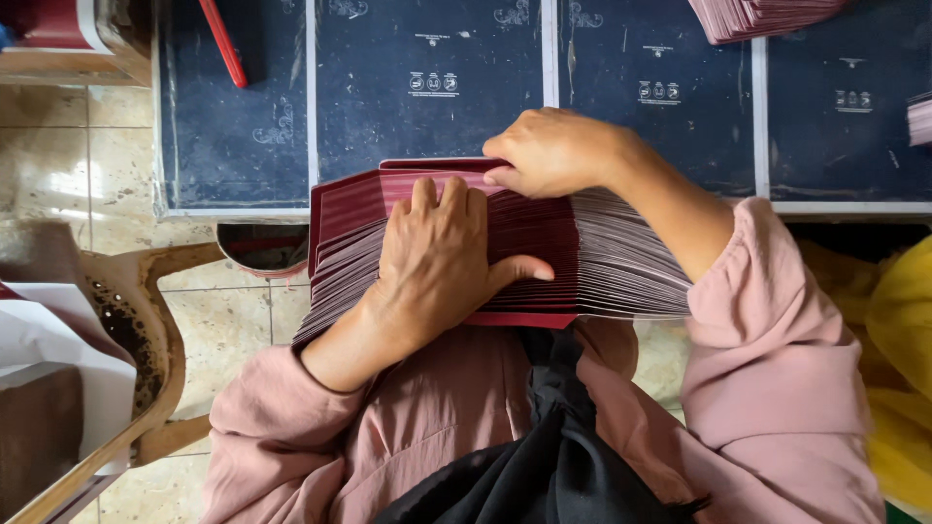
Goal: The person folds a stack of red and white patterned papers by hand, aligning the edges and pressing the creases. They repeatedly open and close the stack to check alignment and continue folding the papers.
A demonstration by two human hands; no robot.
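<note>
A thick fanned stack of dark red folded cards (582,252) lies across my lap, its pale edges spread out to the right. My left hand (437,262) rests flat on top of the stack, fingers apart, thumb hooked over its near side. At the far edge, my right hand (549,153) curls its fingers onto the topmost cards. Both arms wear pink sleeves.
A low table (427,107) covered with dark blue printed sheets stands just beyond the stack. More pink-edged cards (767,15) lie at its far right. A red stick (223,44) rests at its left. A plastic chair (146,340) with white paper stands left; yellow cloth (898,330) lies right.
</note>
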